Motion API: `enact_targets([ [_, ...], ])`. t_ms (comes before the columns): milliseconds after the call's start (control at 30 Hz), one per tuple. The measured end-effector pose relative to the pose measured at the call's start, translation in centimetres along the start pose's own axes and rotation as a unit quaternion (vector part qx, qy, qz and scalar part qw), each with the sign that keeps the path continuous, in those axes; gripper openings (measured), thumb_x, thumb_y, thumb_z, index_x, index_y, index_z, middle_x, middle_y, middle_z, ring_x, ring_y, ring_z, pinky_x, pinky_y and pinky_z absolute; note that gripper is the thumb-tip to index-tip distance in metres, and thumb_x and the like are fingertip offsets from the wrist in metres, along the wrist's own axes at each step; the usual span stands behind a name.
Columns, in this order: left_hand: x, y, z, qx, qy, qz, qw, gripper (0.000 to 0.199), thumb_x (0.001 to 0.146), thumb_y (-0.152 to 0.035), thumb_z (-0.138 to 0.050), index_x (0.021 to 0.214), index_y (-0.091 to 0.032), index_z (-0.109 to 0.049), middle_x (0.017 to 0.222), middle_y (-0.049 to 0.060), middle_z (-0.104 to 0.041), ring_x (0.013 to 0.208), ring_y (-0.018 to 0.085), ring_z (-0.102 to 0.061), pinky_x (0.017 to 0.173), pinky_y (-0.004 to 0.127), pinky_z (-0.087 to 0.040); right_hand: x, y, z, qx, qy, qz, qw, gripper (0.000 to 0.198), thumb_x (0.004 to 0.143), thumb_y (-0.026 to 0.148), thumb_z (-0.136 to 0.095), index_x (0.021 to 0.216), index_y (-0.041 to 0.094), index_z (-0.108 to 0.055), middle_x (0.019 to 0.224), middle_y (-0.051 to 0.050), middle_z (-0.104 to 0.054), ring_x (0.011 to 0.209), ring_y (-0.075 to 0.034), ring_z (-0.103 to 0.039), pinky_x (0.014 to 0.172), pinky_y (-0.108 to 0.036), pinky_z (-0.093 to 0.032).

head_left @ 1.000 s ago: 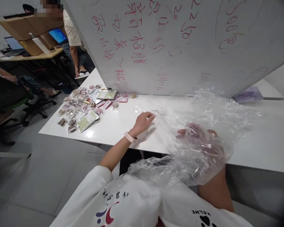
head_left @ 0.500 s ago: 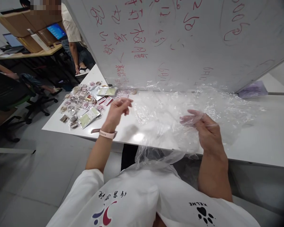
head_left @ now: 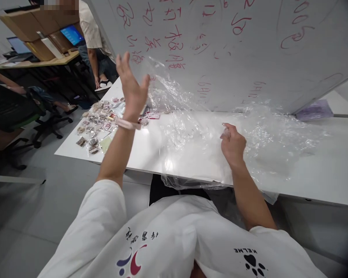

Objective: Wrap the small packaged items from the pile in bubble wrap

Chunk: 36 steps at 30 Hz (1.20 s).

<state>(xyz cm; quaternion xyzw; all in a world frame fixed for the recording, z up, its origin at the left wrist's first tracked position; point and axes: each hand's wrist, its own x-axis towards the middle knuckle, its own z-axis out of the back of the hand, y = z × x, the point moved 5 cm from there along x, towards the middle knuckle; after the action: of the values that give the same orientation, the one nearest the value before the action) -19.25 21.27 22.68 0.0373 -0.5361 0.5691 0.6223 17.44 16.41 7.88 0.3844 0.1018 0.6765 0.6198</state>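
A crumpled clear plastic sheet (head_left: 185,131) spreads over the white table (head_left: 316,170) and hangs past its front edge. One part of it rises towards the whiteboard, close to my left hand. My left hand (head_left: 132,90) is raised with its fingers spread, and nothing shows in its grasp. Lower and to the right, my right hand (head_left: 233,144) has its fingers closed in a pinch on the plastic, above the table. Many small clear packets (head_left: 97,119) lie heaped at the table's left end, partly behind my left forearm.
A whiteboard (head_left: 208,58) with red writing stands along the table's back edge. Purple plastic packaging (head_left: 314,110) lies at the back right. To the left are a seated person (head_left: 94,42), an office chair (head_left: 14,119) and a desk with cardboard boxes (head_left: 26,27).
My left hand has swung up and opened, and the plastic near it has lifted. My right hand has moved a little left and up, its fingers now pinched together.
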Motion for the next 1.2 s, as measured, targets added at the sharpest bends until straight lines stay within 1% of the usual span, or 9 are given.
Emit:
enact_targets([
  [67, -5.0, -1.7, -2.4, -0.013, 0.056, -0.023, 0.998, 0.069, 0.093, -0.049, -0.061, 0.15, -0.022, -0.031, 0.164, 0.008, -0.017, 0.154, 0.031, -0.004, 0.125, 0.051, -0.012, 0.1, -0.8, -1.7, -0.033, 0.007, -0.028, 0.999, 0.044, 0.099, 0.037, -0.034, 0.127, 0.019, -0.062, 0.085, -0.009, -0.071, 0.08, -0.025, -0.066, 0.08, -0.04, -0.049],
  [167, -15.0, -3.0, -7.7, 0.019, 0.294, -0.029, 0.955, 0.067, 0.095, -0.06, -0.048, 0.151, -0.027, -0.035, 0.165, 0.008, -0.02, 0.154, 0.033, -0.008, 0.124, 0.056, -0.01, -0.2, -1.6, -2.5, -0.059, 0.04, -0.046, 0.996, 0.047, 0.099, 0.035, -0.032, 0.13, 0.016, -0.06, 0.102, -0.016, -0.07, 0.092, -0.03, -0.065, 0.085, -0.047, -0.049],
  [333, -24.2, -0.1, -13.3, 0.112, 0.521, 0.009, 0.846, 0.073, 0.098, -0.06, -0.031, 0.159, -0.021, -0.018, 0.167, 0.01, -0.009, 0.154, 0.033, 0.001, 0.123, 0.058, 0.001, -1.9, 3.6, 3.1, -0.055, 0.027, 0.105, 0.993, 0.053, 0.097, 0.045, -0.046, 0.143, 0.02, -0.05, 0.142, -0.017, -0.052, 0.131, -0.037, -0.045, 0.106, -0.058, -0.037],
  [433, -23.3, 0.8, -15.0, 0.116, 0.523, -0.011, 0.844, 0.074, 0.099, -0.058, -0.031, 0.159, -0.017, -0.017, 0.167, 0.011, -0.005, 0.155, 0.032, 0.003, 0.122, 0.058, 0.004, -3.3, 9.2, 5.7, 0.033, 0.057, 0.211, 0.975, 0.049, 0.098, 0.041, -0.047, 0.145, 0.025, -0.049, 0.145, -0.012, -0.052, 0.135, -0.031, -0.044, 0.112, -0.052, -0.035],
  [533, -21.4, 1.0, -16.4, 0.095, 0.523, -0.018, 0.847, 0.068, 0.098, -0.053, -0.041, 0.156, -0.019, -0.03, 0.166, 0.011, -0.016, 0.154, 0.033, -0.006, 0.122, 0.059, 0.0, -4.4, 12.2, 2.6, 0.133, 0.197, 0.267, 0.934, 0.046, 0.101, 0.041, -0.041, 0.146, 0.032, -0.047, 0.142, -0.005, -0.056, 0.132, -0.024, -0.051, 0.11, -0.045, -0.041],
  [700, -17.3, 3.4, -13.8, 0.0, 0.385, 0.067, 0.92, 0.035, 0.098, -0.034, -0.046, 0.122, -0.017, -0.065, 0.131, 0.011, -0.065, 0.125, 0.025, -0.056, 0.11, 0.041, -0.038, -3.8, 5.8, -8.5, 0.013, 0.246, 0.129, 0.961, 0.053, 0.102, 0.046, -0.031, 0.149, 0.024, -0.044, 0.155, -0.01, -0.042, 0.145, -0.03, -0.035, 0.114, -0.055, -0.033],
  [800, -14.9, 7.5, -8.7, 0.087, 0.193, 0.159, 0.964, 0.024, 0.094, -0.02, -0.047, 0.108, -0.017, -0.067, 0.113, 0.01, -0.07, 0.108, 0.023, -0.061, 0.099, 0.037, -0.045, -3.9, 2.1, -12.0, -0.079, 0.234, 0.133, 0.96, 0.052, 0.102, 0.043, -0.03, 0.144, 0.02, -0.05, 0.158, -0.011, -0.037, 0.148, -0.031, -0.027, 0.117, -0.055, -0.026],
  [900, -14.1, 11.0, -4.6, 0.218, 0.109, 0.217, 0.945, 0.024, 0.088, -0.012, -0.05, 0.107, -0.017, -0.064, 0.115, 0.012, -0.066, 0.115, 0.027, -0.055, 0.102, 0.039, -0.041, -4.3, 1.1, -12.6, -0.099, 0.227, 0.165, 0.955, 0.05, 0.103, 0.042, -0.028, 0.142, 0.023, -0.053, 0.157, -0.01, -0.038, 0.148, -0.03, -0.027, 0.118, -0.053, -0.026],
  [1200, -14.3, 14.1, -5.2, 0.314, 0.198, 0.246, 0.895, 0.034, 0.087, -0.02, -0.054, 0.121, -0.017, -0.056, 0.121, 0.016, -0.062, 0.12, 0.035, -0.049, 0.102, 0.047, -0.038, -4.1, 1.2, -12.3, -0.077, 0.207, 0.164, 0.961, 0.047, 0.102, 0.044, -0.034, 0.138, 0.023, -0.057, 0.154, -0.009, -0.043, 0.146, -0.029, -0.032, 0.116, -0.053, -0.029],
])
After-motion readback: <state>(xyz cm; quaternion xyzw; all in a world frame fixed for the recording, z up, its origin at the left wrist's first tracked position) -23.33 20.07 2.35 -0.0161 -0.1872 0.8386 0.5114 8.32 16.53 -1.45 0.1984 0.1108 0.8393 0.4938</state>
